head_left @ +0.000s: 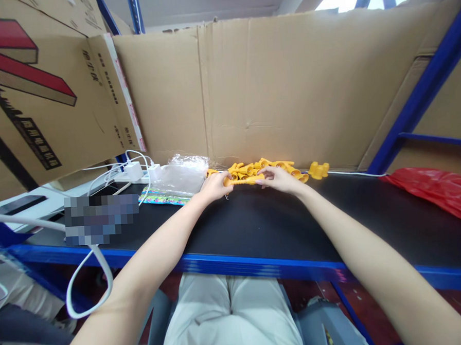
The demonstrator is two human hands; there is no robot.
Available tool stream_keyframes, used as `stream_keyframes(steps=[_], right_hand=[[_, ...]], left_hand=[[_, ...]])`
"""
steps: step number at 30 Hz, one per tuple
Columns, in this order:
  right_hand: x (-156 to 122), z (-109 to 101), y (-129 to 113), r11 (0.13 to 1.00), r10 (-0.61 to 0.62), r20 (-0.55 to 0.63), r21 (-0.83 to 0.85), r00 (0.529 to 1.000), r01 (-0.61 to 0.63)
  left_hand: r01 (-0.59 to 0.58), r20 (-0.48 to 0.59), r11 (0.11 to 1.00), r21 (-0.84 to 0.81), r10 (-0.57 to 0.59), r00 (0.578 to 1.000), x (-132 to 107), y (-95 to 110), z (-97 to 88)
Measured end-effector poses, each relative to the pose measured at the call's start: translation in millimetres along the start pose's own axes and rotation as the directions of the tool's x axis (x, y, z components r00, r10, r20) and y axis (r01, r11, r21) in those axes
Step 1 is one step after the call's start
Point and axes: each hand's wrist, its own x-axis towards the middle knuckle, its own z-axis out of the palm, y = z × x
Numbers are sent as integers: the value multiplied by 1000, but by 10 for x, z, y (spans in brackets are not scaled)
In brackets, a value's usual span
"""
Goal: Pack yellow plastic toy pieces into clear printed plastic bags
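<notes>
Both my hands reach to the far side of a black table top point(256, 228). Between them lies a long yellow plastic piece point(243, 181). My left hand point(215, 186) is closed on its left end, and my right hand point(279, 178) pinches its right end. Just behind them a pile of several yellow plastic parts point(267, 168) rests against the cardboard wall. Two more yellow parts point(318, 170) sit a little to the right of the pile.
Clear plastic bags point(180, 176) over a colourful card lie left of my hands. White chargers and cables point(135, 171) sit at the far left. A red plastic bag point(440, 190) lies at the right. Cardboard walls point(288, 87) and blue shelf posts point(423, 90) enclose the table.
</notes>
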Motion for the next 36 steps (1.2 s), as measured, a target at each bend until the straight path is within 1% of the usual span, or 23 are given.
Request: stream_keyframes(steps=[6,10,15,19,22,24,27,30,32,34,36], right_hand=[[8,47,-25,999,-22,-18,-38,1000,22],[0,32,-35,1000,4,-21,-16,1000,-4],[-38,-98,-36,998,41,107,51,993,-47],[-57,-173,-29,995,48,141,84,989,-60],[-67,-154,-36,993,53,171,92,984,-69],[-62,-106,-34,987,85,147,126,986,-104],[-30,-17,-6,968,191,109,143,976,-205],[7,20,34,953,249,109,148,962,-263],[10,-8,48,942,259,159,176,953,-285],[-8,-64,50,926,262,252,207,932,-316],[-37,-118,47,920,233,302,240,924,-310]], left_hand=[[-4,-10,1000,11,4,1000,-6,12,-17],[-7,-8,1000,23,7,1000,1,1,-9],[-22,-15,999,26,23,1000,5,10,-4],[-42,-19,999,19,42,999,-12,27,-22],[-47,-38,999,25,48,998,-24,45,-26],[-53,-59,998,26,54,997,-24,54,-23],[-54,-65,998,25,56,996,-12,49,-18],[-37,-56,999,24,38,998,8,23,-13],[-33,-59,999,17,34,998,17,3,-7],[-40,-65,999,8,40,997,21,-14,1],[-41,-68,999,3,41,997,21,-27,6]])
